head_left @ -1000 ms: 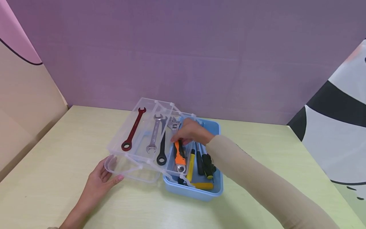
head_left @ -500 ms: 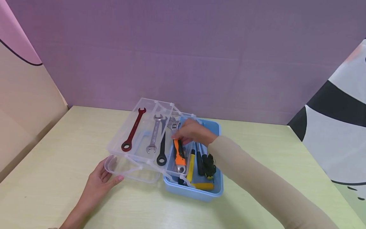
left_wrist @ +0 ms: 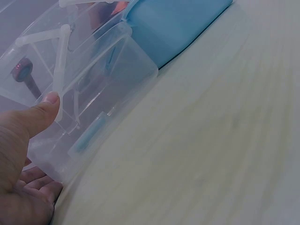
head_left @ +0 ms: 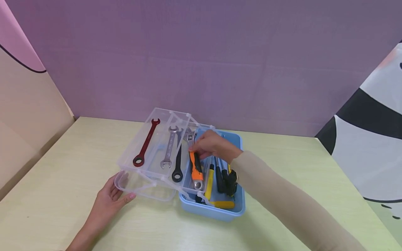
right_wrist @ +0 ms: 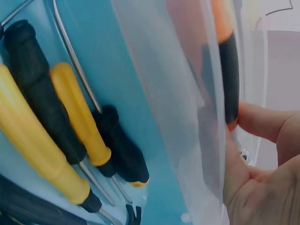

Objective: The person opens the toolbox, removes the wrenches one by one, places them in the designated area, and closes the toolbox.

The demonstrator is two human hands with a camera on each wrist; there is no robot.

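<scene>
A blue toolbox [head_left: 216,211] stands open with its clear fold-out tray [head_left: 135,139] swung to the left. In the tray lie a red wrench [head_left: 146,143], a silver wrench [head_left: 169,146] and a black wrench [head_left: 178,164]. My right hand [head_left: 196,150] pinches the upper handle of an orange-and-black adjustable wrench [head_left: 197,170], which lies in the narrow clear tray over the box. In the right wrist view my fingertips [right_wrist: 255,122] press its black grip [right_wrist: 227,84]. My left hand [head_left: 116,195] holds the lower clear lid [head_left: 141,188], with the thumb [left_wrist: 40,117] on its wall and the fingers beneath.
Yellow and black screwdrivers [head_left: 209,181] lie on the blue box floor [right_wrist: 122,93] beside the wrench tray. The box stands on a pale green table [head_left: 62,167]. A purple wall [head_left: 201,62] rises close behind it, with panels at both sides.
My right hand has nudged the orange wrench slightly leftward in its tray. The left hand and the lid have stayed put.
</scene>
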